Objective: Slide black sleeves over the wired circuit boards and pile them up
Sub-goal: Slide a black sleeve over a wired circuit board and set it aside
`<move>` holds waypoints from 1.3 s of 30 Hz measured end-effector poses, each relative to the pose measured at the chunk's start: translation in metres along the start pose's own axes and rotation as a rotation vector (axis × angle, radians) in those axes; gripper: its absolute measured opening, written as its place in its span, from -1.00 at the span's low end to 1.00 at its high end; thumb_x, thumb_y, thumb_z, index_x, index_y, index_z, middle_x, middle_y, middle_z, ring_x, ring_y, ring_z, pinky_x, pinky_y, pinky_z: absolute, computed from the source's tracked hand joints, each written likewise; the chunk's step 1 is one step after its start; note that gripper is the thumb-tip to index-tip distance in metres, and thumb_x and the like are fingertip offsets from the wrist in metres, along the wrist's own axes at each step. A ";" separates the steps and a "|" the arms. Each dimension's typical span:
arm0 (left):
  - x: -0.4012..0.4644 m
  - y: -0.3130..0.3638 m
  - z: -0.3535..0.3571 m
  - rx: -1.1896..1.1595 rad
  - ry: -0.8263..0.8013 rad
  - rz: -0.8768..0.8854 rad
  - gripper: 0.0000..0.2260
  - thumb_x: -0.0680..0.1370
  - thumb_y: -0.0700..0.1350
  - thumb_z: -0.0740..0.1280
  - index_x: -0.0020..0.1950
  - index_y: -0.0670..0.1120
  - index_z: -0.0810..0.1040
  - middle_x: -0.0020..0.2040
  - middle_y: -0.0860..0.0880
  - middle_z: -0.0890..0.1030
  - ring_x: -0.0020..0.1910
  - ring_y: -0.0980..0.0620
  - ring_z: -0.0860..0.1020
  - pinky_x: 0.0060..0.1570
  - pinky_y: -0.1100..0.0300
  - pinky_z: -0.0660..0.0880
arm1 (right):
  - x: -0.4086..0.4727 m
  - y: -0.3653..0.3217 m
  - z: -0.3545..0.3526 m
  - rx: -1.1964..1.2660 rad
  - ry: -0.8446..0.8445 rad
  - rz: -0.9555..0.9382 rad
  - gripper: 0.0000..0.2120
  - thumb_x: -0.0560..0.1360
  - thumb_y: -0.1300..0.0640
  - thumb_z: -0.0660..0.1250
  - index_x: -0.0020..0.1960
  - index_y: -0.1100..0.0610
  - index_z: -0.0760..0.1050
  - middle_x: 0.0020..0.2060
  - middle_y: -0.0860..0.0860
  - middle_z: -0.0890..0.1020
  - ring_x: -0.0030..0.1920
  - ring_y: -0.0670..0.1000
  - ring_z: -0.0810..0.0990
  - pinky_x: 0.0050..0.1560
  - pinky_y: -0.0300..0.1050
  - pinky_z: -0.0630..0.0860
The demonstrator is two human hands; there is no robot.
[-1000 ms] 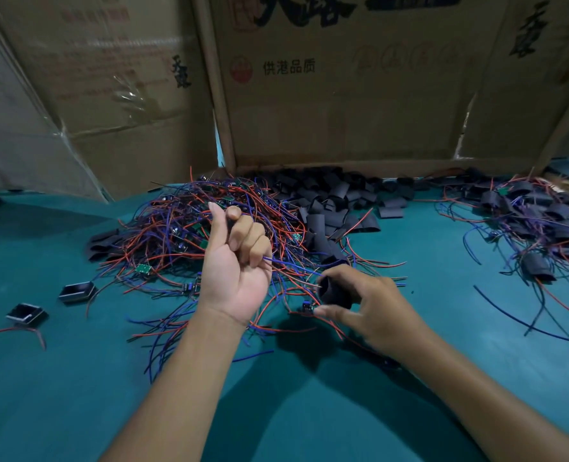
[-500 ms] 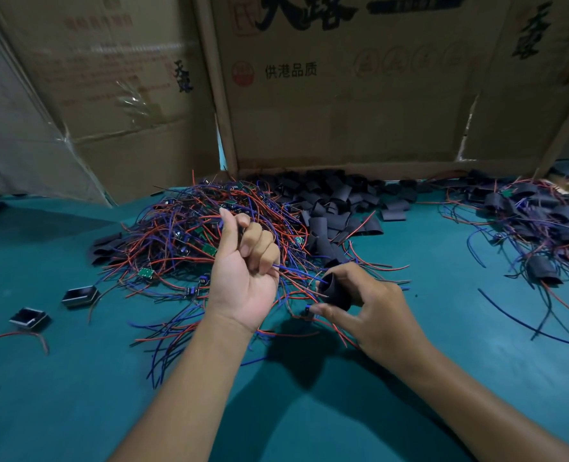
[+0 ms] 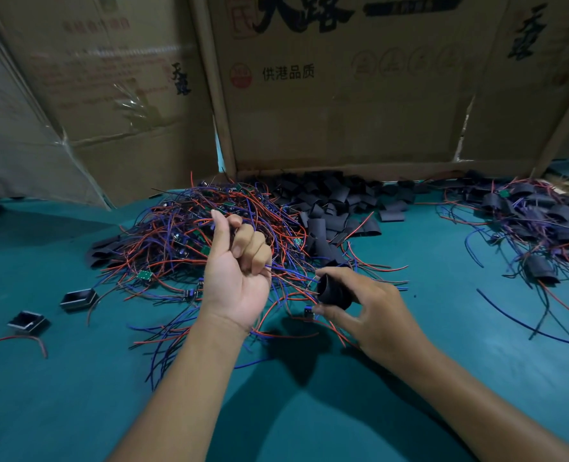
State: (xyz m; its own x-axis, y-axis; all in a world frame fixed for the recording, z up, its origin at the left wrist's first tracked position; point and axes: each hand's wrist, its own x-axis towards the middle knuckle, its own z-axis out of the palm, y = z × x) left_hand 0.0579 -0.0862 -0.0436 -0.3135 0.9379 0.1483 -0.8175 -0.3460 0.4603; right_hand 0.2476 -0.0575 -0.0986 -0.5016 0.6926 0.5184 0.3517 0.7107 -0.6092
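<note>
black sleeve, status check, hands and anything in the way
Left hand grips wires. Right hand pinches black sleeve, board not yet inside. Loose wire tangle behind.

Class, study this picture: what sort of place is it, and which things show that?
Probably a small hand-assembly workshop: a tangled heap of wired circuit boards, a pile of black sleeves and cardboard cartons on a green bench.

Teal-covered bench (image 3: pixel 76 411) filling the lower half, smooth and matte. Walled in at 12 o'clock by a big brown cardboard box (image 3: pixel 343 105) with black printed characters and a red round stamp. Second taped cardboard box (image 3: pixel 116 95) at 10 o'clock, leaning. Grey sheet (image 3: pixel 13 155) at 9 o'clock. Cardboard flap (image 3: pixel 539 78) at 2 o'clock. Dim, soft light, with dark shadows cast toward 6 o'clock.
</note>
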 end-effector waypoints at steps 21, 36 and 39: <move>-0.017 -0.047 0.008 0.401 -0.111 -0.181 -0.59 0.56 0.03 0.20 0.33 -0.12 0.54 0.13 -0.09 0.67 0.04 0.01 0.62 0.10 0.19 0.53 | 0.006 -0.003 -0.014 -0.182 0.163 0.024 -0.61 0.46 -0.11 0.35 0.21 0.05 0.52 -0.01 -0.09 0.68 -0.05 -0.03 0.62 -0.03 -0.13 0.49; -0.021 -0.068 0.000 0.627 -0.188 0.016 -0.86 0.45 -0.22 0.48 -0.01 -0.09 0.67 -0.09 -0.08 0.68 -0.07 0.06 0.62 0.00 0.30 0.52 | 0.008 -0.002 -0.024 -0.183 0.182 -0.031 -0.57 0.47 0.08 0.46 0.31 0.14 0.53 0.06 0.03 0.68 0.01 0.04 0.65 0.03 0.02 0.58; -0.019 -0.064 -0.002 0.716 -0.173 0.060 -0.84 0.44 -0.25 0.50 -0.05 -0.07 0.60 -0.17 -0.01 0.64 -0.15 0.11 0.59 -0.08 0.33 0.51 | 0.008 0.001 -0.026 -0.248 0.180 -0.058 -0.52 0.44 0.13 0.50 0.31 0.24 0.52 -0.01 0.13 0.68 -0.07 0.16 0.66 -0.08 0.08 0.61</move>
State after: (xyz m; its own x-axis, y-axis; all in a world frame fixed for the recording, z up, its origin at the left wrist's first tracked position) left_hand 0.1153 -0.0818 -0.0772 -0.2187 0.9285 0.3000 -0.2669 -0.3527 0.8969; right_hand 0.2642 -0.0481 -0.0796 -0.3858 0.6453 0.6594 0.5199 0.7425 -0.4224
